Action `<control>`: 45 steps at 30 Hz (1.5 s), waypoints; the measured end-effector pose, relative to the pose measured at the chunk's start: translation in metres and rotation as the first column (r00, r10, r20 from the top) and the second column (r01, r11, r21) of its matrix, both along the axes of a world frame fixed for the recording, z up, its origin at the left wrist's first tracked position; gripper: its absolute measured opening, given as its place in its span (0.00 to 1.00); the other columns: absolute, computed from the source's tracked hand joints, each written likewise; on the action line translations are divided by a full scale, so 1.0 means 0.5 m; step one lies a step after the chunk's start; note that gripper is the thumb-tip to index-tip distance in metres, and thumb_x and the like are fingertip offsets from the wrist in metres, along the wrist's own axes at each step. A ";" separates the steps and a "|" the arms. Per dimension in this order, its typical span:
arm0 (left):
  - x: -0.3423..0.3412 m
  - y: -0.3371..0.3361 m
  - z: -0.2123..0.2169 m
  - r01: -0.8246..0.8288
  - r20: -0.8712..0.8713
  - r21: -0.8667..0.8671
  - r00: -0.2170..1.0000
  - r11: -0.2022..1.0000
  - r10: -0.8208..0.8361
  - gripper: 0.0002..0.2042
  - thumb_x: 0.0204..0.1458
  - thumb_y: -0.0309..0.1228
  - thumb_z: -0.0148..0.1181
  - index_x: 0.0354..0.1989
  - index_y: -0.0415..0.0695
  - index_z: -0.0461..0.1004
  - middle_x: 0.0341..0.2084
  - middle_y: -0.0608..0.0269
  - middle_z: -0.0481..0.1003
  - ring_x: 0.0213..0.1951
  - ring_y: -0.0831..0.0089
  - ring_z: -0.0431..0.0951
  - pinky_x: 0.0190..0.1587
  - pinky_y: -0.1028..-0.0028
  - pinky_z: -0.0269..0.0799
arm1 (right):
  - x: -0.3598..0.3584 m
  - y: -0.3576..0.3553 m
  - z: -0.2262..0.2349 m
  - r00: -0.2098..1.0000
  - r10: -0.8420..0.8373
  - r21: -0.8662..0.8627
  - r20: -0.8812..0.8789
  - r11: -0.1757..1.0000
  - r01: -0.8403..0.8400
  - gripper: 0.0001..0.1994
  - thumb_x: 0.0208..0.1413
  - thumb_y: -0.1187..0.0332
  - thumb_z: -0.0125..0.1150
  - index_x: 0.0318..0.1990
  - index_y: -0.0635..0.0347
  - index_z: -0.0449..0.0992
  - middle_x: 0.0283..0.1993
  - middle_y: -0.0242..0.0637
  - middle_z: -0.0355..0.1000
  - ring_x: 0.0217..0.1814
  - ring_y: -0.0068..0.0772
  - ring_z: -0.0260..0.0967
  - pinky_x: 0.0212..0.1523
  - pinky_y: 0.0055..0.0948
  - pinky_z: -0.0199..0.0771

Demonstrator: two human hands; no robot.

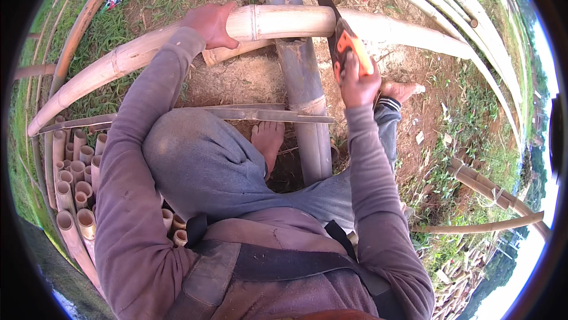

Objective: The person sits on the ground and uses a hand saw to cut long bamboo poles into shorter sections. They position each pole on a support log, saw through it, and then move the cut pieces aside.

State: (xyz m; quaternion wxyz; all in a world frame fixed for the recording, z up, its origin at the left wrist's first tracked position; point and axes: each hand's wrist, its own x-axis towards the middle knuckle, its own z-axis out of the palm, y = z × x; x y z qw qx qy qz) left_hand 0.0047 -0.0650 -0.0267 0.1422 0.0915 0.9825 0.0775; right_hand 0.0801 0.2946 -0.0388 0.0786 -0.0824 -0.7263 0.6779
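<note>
A thick pale bamboo pole (296, 21) lies crosswise in front of me, resting over a greyish bamboo pole (305, 77) that runs away from me. Left of that crossing, my left hand (210, 24) is wrapped over the pale pole. My right hand (359, 82) grips the orange handle of a hand saw (355, 57). Its dark blade slants up and away across the pale pole, just right of the crossing; how deep it has cut, I cannot tell. A shorter piece of bamboo (236, 52) shows beneath the pole near my left hand.
Many cut bamboo tubes (74, 181) stand bundled at the left. Split bamboo strips (260, 115) cross above my bare foot (268, 142). Long poles (461, 6) lie at the far right, with a tied bamboo rail (491, 190) nearer. Pale sawdust (236, 83) covers the soil.
</note>
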 end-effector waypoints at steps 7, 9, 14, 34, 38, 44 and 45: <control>0.039 -0.034 -0.023 -0.087 -0.034 0.025 0.996 0.996 0.088 0.47 0.37 0.51 0.78 0.70 0.48 0.68 0.50 0.47 0.82 0.51 0.47 0.83 0.55 0.53 0.78 | 0.220 0.049 0.098 0.995 0.039 0.003 0.088 0.999 -0.040 0.14 0.69 0.68 0.65 0.52 0.71 0.72 0.38 0.33 0.77 0.35 0.21 0.75 0.40 0.24 0.83; 0.024 -0.029 -0.019 -0.071 -0.031 0.013 0.997 0.997 0.072 0.50 0.38 0.51 0.78 0.73 0.49 0.65 0.49 0.49 0.82 0.50 0.49 0.84 0.56 0.53 0.79 | 0.378 0.109 0.154 0.991 0.005 0.095 0.135 0.995 -0.018 0.16 0.71 0.68 0.61 0.57 0.73 0.68 0.41 0.38 0.73 0.39 0.24 0.76 0.53 0.38 0.87; 0.017 -0.002 0.032 -0.050 0.112 0.002 0.992 0.999 0.049 0.50 0.37 0.51 0.78 0.73 0.47 0.66 0.52 0.46 0.81 0.53 0.47 0.82 0.57 0.53 0.78 | 0.226 0.073 0.071 0.999 0.032 0.026 0.021 0.999 -0.032 0.13 0.70 0.71 0.60 0.54 0.72 0.72 0.41 0.39 0.77 0.38 0.22 0.76 0.42 0.27 0.86; 0.005 0.004 0.023 -0.033 0.036 0.057 0.999 0.998 0.031 0.47 0.37 0.51 0.78 0.69 0.43 0.68 0.51 0.44 0.81 0.52 0.46 0.82 0.56 0.54 0.77 | -0.075 0.001 0.037 0.999 0.002 0.419 0.034 0.908 -0.016 0.13 0.69 0.64 0.66 0.45 0.69 0.77 0.30 0.33 0.77 0.27 0.18 0.73 0.27 0.24 0.73; 0.032 -0.025 0.020 -0.066 0.023 0.037 0.998 0.997 0.065 0.50 0.36 0.51 0.78 0.72 0.44 0.67 0.53 0.44 0.81 0.53 0.46 0.82 0.57 0.54 0.77 | 0.032 -0.010 0.066 0.996 0.036 0.259 0.085 0.964 -0.057 0.11 0.69 0.66 0.66 0.44 0.65 0.76 0.25 0.25 0.71 0.23 0.14 0.68 0.24 0.22 0.73; 0.029 -0.014 0.017 -0.069 0.019 0.055 0.998 0.996 0.068 0.49 0.36 0.51 0.78 0.71 0.45 0.68 0.53 0.44 0.81 0.54 0.46 0.82 0.58 0.54 0.77 | 0.406 0.081 0.110 0.999 -0.053 0.159 -0.003 0.986 0.053 0.15 0.71 0.69 0.60 0.56 0.71 0.71 0.40 0.39 0.77 0.42 0.22 0.76 0.47 0.40 0.89; 0.029 -0.012 0.023 -0.059 0.004 0.055 0.998 0.997 0.059 0.49 0.36 0.51 0.78 0.71 0.46 0.68 0.53 0.44 0.81 0.54 0.46 0.82 0.58 0.54 0.77 | 0.402 0.070 0.099 0.995 -0.092 0.104 -0.023 0.990 0.094 0.15 0.71 0.70 0.60 0.58 0.72 0.71 0.43 0.41 0.78 0.46 0.24 0.78 0.48 0.44 0.90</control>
